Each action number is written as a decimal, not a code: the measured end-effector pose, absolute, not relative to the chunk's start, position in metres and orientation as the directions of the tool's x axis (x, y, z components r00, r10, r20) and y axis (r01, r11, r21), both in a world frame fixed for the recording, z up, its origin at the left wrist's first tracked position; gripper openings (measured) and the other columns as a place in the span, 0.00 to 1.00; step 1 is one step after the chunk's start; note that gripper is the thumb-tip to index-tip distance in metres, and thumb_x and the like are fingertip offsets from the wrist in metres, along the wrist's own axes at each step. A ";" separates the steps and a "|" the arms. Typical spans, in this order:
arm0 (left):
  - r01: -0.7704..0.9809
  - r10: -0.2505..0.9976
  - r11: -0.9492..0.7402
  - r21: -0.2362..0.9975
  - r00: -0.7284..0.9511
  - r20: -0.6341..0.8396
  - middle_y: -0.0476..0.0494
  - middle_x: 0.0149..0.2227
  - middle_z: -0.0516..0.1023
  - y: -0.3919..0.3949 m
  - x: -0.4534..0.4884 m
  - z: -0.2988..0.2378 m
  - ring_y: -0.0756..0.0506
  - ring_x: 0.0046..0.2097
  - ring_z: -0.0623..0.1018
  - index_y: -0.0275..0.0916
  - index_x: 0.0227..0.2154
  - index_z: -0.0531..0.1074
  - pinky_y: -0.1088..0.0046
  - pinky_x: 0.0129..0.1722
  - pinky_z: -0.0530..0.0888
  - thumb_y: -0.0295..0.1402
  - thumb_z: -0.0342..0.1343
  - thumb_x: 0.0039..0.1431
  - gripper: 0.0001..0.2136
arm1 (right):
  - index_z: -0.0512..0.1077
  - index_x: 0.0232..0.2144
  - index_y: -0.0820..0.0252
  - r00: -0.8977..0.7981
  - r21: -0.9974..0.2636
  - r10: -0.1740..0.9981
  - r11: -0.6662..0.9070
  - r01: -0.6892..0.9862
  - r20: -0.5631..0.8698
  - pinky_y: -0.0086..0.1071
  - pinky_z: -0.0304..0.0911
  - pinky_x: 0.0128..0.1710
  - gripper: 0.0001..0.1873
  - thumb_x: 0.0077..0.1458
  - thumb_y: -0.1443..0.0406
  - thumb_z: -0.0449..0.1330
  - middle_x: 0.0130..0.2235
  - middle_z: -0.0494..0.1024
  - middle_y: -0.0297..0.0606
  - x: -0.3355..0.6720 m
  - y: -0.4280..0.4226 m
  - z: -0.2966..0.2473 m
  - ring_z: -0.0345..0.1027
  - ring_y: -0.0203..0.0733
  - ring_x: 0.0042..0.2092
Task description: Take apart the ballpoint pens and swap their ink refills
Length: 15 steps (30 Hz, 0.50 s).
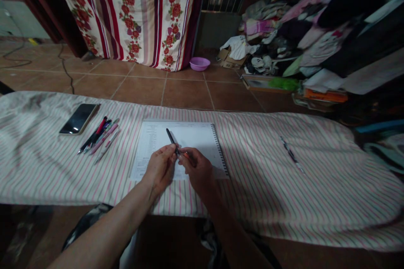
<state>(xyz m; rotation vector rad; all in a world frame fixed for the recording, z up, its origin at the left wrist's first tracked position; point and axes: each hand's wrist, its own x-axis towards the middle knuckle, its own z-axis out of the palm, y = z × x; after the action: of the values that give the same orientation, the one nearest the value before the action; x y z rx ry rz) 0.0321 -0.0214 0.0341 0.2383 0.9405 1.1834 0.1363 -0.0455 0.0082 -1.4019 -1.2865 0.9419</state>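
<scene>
Over a spiral notebook (198, 132) with a printed sheet on its left side, both hands meet around a black pen (170, 135). My left hand (160, 166) is closed, its thumb and fingertips pinching the pen near its lower end. My right hand (198, 168) is closed at that same end, fingertips touching those of the left. A bit of orange shows between the right fingers; whether it belongs to the pen or to a separate piece I cannot tell. The pen's upper end points away and slightly left. The fingers hide its lower part.
A bunch of several pens (101, 136) and a phone (78, 119) lie on the striped cloth (252, 147) to the left. One patterned pen (292, 154) lies alone on the right. Beyond are a floral curtain (142, 12), a purple basin (200, 64) and piled clothes (303, 25).
</scene>
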 end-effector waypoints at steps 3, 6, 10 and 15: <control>-0.689 0.857 0.420 0.590 0.089 -0.507 0.46 0.22 0.71 -0.022 0.032 0.033 0.55 0.23 0.70 0.30 0.21 0.70 0.84 0.23 0.70 0.19 0.53 0.52 0.07 | 0.71 0.33 0.58 0.147 -0.975 0.987 0.035 0.218 0.068 0.24 0.61 0.19 0.08 0.49 0.62 0.56 0.27 0.76 0.32 0.135 -0.045 0.008 0.67 0.33 0.22; -0.701 0.853 0.429 0.570 0.106 -0.511 0.46 0.22 0.71 -0.024 0.032 0.033 0.55 0.24 0.71 0.31 0.21 0.70 0.84 0.24 0.70 0.18 0.52 0.52 0.07 | 0.69 0.32 0.58 0.153 -0.977 0.987 0.019 0.211 0.052 0.24 0.61 0.17 0.07 0.48 0.62 0.57 0.25 0.74 0.31 0.134 -0.045 0.008 0.65 0.32 0.21; -0.696 0.866 0.434 0.572 0.148 -0.477 0.47 0.23 0.70 -0.028 0.034 0.031 0.54 0.22 0.69 0.31 0.23 0.69 0.81 0.19 0.67 0.22 0.55 0.51 0.04 | 0.67 0.30 0.58 0.186 -0.987 0.982 -0.036 0.156 -0.006 0.24 0.63 0.17 0.07 0.48 0.61 0.57 0.24 0.71 0.29 0.132 -0.047 0.007 0.64 0.31 0.20; -0.697 0.899 0.396 0.598 0.163 -0.406 0.49 0.24 0.70 -0.032 0.034 0.027 0.52 0.22 0.68 0.34 0.26 0.68 0.80 0.15 0.62 0.30 0.64 0.43 0.10 | 0.64 0.27 0.58 0.216 -0.994 0.975 -0.068 0.082 -0.049 0.25 0.67 0.19 0.07 0.48 0.61 0.56 0.24 0.67 0.27 0.123 -0.049 0.002 0.67 0.32 0.22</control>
<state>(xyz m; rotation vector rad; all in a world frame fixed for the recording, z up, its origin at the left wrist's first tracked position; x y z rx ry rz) 0.0341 -0.0324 0.0269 0.3006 0.8043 1.1621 0.1228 -0.0485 0.0022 -1.4120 -1.0830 1.0464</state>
